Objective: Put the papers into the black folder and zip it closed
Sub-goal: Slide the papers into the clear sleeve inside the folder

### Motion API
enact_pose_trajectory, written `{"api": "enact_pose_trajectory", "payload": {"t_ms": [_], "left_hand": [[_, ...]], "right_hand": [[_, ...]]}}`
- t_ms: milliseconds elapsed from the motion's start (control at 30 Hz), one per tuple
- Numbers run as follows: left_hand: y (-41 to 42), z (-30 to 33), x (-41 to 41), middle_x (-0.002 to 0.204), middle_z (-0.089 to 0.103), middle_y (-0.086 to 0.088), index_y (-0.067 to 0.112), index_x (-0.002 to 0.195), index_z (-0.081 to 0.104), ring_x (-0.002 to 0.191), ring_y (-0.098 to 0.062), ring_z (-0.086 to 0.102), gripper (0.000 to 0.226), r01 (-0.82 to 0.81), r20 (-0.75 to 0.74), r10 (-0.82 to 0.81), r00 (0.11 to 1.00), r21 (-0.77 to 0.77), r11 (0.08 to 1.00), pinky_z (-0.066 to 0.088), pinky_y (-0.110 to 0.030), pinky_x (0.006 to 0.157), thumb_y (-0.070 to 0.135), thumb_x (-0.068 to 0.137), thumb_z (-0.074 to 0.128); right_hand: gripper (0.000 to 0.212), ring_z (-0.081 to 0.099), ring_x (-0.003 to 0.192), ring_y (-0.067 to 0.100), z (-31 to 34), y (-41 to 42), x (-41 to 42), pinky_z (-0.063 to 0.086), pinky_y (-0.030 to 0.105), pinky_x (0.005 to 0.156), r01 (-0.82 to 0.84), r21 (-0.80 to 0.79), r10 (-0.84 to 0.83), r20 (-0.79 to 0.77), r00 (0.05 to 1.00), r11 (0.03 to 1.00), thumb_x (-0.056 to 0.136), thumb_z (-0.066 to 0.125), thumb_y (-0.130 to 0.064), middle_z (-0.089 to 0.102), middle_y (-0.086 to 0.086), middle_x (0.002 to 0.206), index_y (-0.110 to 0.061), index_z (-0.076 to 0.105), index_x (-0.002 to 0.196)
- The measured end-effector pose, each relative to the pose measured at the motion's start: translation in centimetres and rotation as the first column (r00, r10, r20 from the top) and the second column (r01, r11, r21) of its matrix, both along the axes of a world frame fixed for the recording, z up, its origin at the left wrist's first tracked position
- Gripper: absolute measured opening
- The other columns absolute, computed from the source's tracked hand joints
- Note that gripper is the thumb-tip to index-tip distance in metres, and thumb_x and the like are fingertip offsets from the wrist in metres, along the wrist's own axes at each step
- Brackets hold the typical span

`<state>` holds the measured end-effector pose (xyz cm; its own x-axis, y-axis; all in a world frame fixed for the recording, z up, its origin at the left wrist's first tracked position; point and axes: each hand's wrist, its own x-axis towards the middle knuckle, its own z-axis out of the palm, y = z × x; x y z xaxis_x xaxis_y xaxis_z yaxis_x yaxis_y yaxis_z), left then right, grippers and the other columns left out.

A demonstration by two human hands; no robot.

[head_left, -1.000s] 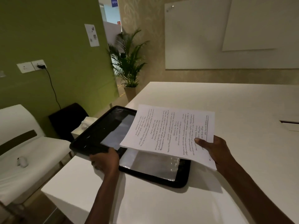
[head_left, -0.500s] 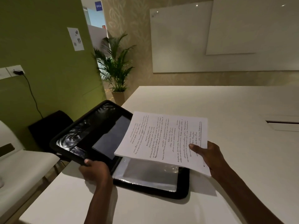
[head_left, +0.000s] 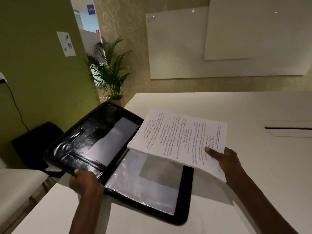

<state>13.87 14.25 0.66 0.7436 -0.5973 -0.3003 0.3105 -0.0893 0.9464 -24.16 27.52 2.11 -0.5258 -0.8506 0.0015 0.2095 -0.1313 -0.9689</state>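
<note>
Taking the black folder (head_left: 118,159) as the landmark and going left to right: the folder is lying open at the near-left corner of the white table (head_left: 236,108), its left cover sticking out past the table edge and tilted upward. At that cover's near edge, the left hand (head_left: 84,181) is gripping the rim with curled fingers, apparently propping the flap so the inside is staying exposed and the overhanging half is not sagging. Right of the spine, the clear plastic sleeves (head_left: 143,188) are lying flat on the half resting on the table, which looks like where the sheets are meant to go. Above that right half and reaching past its right edge, the papers (head_left: 177,141) are hovering clear of the sleeves. At their near-right corner the right hand (head_left: 226,161) is pinching the stack, thumb on top, probably to steer the free far-left edge down toward the spine. Nothing is inside yet, and the zip is not done.
</note>
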Motion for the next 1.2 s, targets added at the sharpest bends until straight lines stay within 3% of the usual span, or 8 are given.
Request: {"api": "enact_pose_trajectory", "payload": {"t_ms": [133, 267, 433, 533, 667, 867, 967, 1200], "left_hand": [[-2.3, 2.4, -1.0, 0.142, 0.051, -0.013, 0.008, 0.139, 0.045, 0.125, -0.03, 0.055, 0.05, 0.278, -0.089, -0.279, 0.956, -0.033, 0.96, 0.048, -0.031, 0.085, 0.036, 0.099, 0.034], [-5.4, 5.5, -4.8, 0.118, 0.064, -0.012, 0.004, 0.118, 0.058, 0.097, -0.024, 0.065, 0.036, 0.269, -0.115, -0.287, 0.951, -0.151, 0.951, 0.055, -0.036, 0.082, 0.027, 0.091, 0.053], [-9.5, 8.6, -11.0, 0.099, 0.068, -0.005, 0.008, 0.096, 0.064, 0.075, -0.014, 0.066, 0.011, 0.463, -0.057, -0.494, 0.868, -0.269, 0.845, 0.057, -0.03, 0.069, 0.016, 0.09, 0.06], [-11.5, 10.1, -14.8, 0.114, 0.067, -0.006, 0.005, 0.114, 0.064, 0.095, -0.02, 0.066, 0.029, 0.568, 0.016, -0.583, 0.812, -0.25, 0.784, 0.055, -0.037, 0.086, 0.019, 0.089, 0.061], [-13.1, 11.6, -19.7, 0.096, 0.072, -0.003, 0.011, 0.108, 0.068, 0.074, -0.015, 0.069, 0.025, 0.723, 0.053, -0.735, 0.676, -0.24, 0.648, 0.056, -0.028, 0.065, 0.027, 0.09, 0.063], [-14.7, 11.2, -26.1, 0.093, 0.072, -0.006, 0.012, 0.097, 0.07, 0.086, -0.025, 0.068, 0.026, 0.844, 0.168, -0.828, 0.535, -0.148, 0.515, 0.057, -0.036, 0.08, 0.035, 0.089, 0.062], [-14.9, 10.0, -28.3, 0.112, 0.07, -0.011, 0.01, 0.11, 0.07, 0.105, -0.028, 0.066, 0.034, 0.877, 0.214, -0.85, 0.481, -0.107, 0.469, 0.051, -0.043, 0.098, 0.036, 0.09, 0.061], [-15.6, 6.1, -31.0, 0.128, 0.062, -0.012, 0.01, 0.127, 0.062, 0.115, -0.027, 0.058, 0.041, 0.937, 0.344, -0.881, 0.324, 0.009, 0.348, 0.045, -0.039, 0.103, 0.036, 0.098, 0.051]], "right_hand": [[0.029, 0.075, 0.089, 0.026, 0.9, 1.1, -2.3, 0.061, 0.035, 0.071, 0.064, -0.021, -0.064, 0.01, 0.998, 0.998, 0.081, 0.073, -0.006, 0.076, 0.008, 0.105, -0.01, 0.069, 0.11], [0.028, 0.075, 0.085, 0.018, 1.9, 3.0, -4.9, 0.058, 0.023, 0.061, 0.13, -0.054, -0.13, -0.001, 0.991, 0.99, 0.083, 0.074, -0.01, 0.076, 0.002, 0.101, -0.014, 0.07, 0.11], [0.033, 0.073, 0.094, 0.023, 2.6, 6.0, -8.5, 0.056, 0.037, 0.079, 0.198, -0.069, -0.201, -0.031, 0.979, 0.978, 0.081, 0.076, -0.019, 0.076, 0.003, 0.106, -0.015, 0.07, 0.113], [0.028, 0.074, 0.093, 0.021, 2.8, 8.1, -10.6, 0.054, 0.04, 0.082, 0.253, -0.069, -0.258, -0.066, 0.964, 0.965, 0.08, 0.078, -0.024, 0.077, 0.0, 0.104, -0.021, 0.073, 0.107], [0.029, 0.074, 0.091, 0.021, 2.9, 11.1, -13.2, 0.055, 0.043, 0.084, 0.337, -0.048, -0.341, -0.141, 0.929, 0.94, 0.076, 0.079, -0.033, 0.077, -0.002, 0.102, -0.027, 0.073, 0.104], [0.044, 0.073, 0.095, 0.022, 3.2, 14.8, -15.5, 0.054, 0.044, 0.086, 0.394, -0.045, -0.396, -0.172, 0.902, 0.918, 0.069, 0.082, -0.04, 0.076, -0.002, 0.105, -0.026, 0.071, 0.109], [0.048, 0.074, 0.095, 0.022, 3.4, 15.9, -15.9, 0.058, 0.038, 0.079, 0.395, -0.057, -0.399, -0.175, 0.9, 0.917, 0.067, 0.08, -0.039, 0.076, -0.001, 0.108, -0.024, 0.071, 0.112], [0.049, 0.073, 0.096, 0.025, 2.7, 16.7, -16.9, 0.06, 0.028, 0.069, 0.381, -0.049, -0.384, -0.144, 0.912, 0.923, 0.07, 0.078, -0.029, 0.075, 0.003, 0.111, -0.018, 0.069, 0.116]]}}
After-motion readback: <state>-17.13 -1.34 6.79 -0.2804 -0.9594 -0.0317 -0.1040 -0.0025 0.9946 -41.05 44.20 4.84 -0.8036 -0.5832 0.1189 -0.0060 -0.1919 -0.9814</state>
